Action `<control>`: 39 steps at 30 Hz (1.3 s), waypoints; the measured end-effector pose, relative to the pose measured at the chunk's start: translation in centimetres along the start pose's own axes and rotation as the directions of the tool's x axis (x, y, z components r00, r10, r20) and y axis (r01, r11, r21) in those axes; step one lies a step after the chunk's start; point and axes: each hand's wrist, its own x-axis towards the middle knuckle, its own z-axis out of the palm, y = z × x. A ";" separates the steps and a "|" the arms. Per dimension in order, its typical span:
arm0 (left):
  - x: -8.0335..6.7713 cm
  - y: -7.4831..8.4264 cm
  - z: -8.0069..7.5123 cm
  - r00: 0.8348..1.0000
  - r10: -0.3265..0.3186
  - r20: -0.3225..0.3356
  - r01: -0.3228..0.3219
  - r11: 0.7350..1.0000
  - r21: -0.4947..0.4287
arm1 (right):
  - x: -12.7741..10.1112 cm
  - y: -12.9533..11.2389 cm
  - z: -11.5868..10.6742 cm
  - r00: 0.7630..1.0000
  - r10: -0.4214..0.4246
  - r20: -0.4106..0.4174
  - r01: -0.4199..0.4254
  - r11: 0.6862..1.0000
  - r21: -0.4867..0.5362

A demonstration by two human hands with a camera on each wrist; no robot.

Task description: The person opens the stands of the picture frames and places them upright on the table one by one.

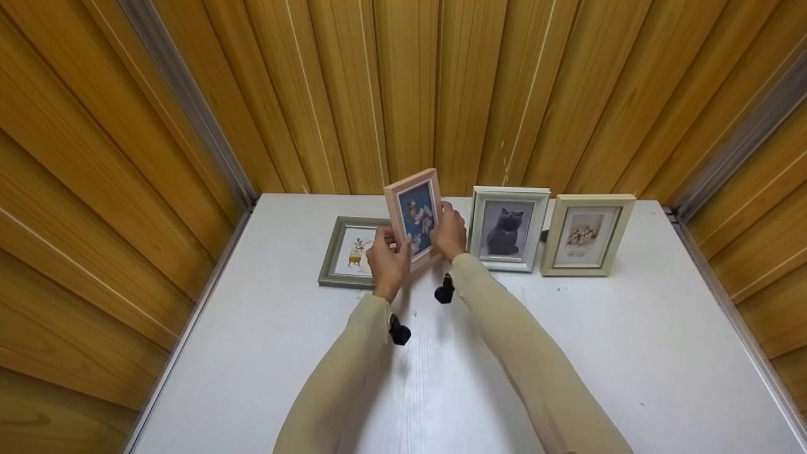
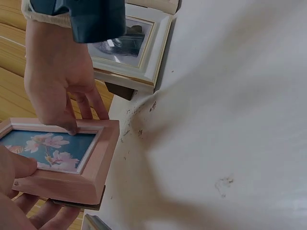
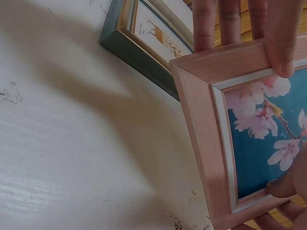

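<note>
Sleeved forearms reach in from the near edge of the head view, and both hands meet at a pink frame (image 1: 415, 217) lifted above the white worktop (image 1: 630, 353). Its moulding is pale pink wood with a thin white inner strip, round a blue picture of pink blossoms. It stands portrait, long axis roughly upright and tipped a little to the left, its face turned toward the camera. The left hand (image 1: 386, 260) grips its lower left edge, the right hand (image 1: 449, 233) its right edge. Behind on the left a grey-green frame (image 1: 350, 252) lies back on the worktop; to the right stand a white frame with a cat (image 1: 508, 228) and a cream frame (image 1: 587, 234), against the wooden wall (image 1: 403, 88).

Left wrist view: the right hand (image 2: 60, 79) pinches the pink frame's (image 2: 62, 163) far edge, thumb on the front, while left fingers (image 2: 29, 211) curl under the near side.

Right wrist view: left fingers (image 3: 230, 24) wrap the pink frame's (image 3: 230, 134) top edge, with the grey-green frame (image 3: 144, 43) beyond.
</note>
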 end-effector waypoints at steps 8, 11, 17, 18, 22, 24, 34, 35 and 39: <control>-0.6 0.6 0.2 0.999 -0.028 0.033 0.027 0.999 0.035 | 0.3 0.2 -0.2 0.999 0.033 0.037 -0.034 0.999 0.022; -0.6 0.7 0.2 0.999 -0.023 0.031 0.021 0.998 0.058 | 0.3 0.2 -0.3 0.999 0.015 0.040 -0.016 1.000 0.017; -0.6 0.6 0.3 0.999 -0.019 0.041 0.016 0.998 0.067 | 0.3 0.3 -0.3 0.999 0.003 0.051 -0.003 1.000 0.000; -0.5 0.6 0.3 0.999 -0.019 0.042 0.016 0.998 0.064 | 0.3 0.4 -0.3 0.999 0.006 0.054 -0.006 1.000 -0.004; -0.4 0.4 0.3 0.999 -0.018 0.037 0.015 0.998 0.064 | 0.5 0.4 -0.2 0.998 0.011 0.064 -0.010 1.000 -0.009; -0.3 0.4 0.3 0.999 -0.016 0.035 0.014 0.998 0.066 | 0.5 0.4 -0.3 0.997 0.006 0.072 -0.006 1.000 -0.007; 0.6 0.0 0.5 1.000 0.015 0.028 -0.017 0.997 0.080 | 0.7 -1.0 -2.9 0.990 -0.118 0.074 0.122 0.991 -0.060; 0.7 0.0 0.5 1.000 0.009 0.030 -0.012 0.997 0.080 | 0.7 -1.4 -3.2 0.988 -0.130 0.081 0.135 0.989 -0.053; 1.0 0.0 0.7 0.999 0.007 0.032 -0.009 0.996 0.084 | 0.5 -3.2 -4.0 0.977 -0.176 0.119 0.177 0.984 0.002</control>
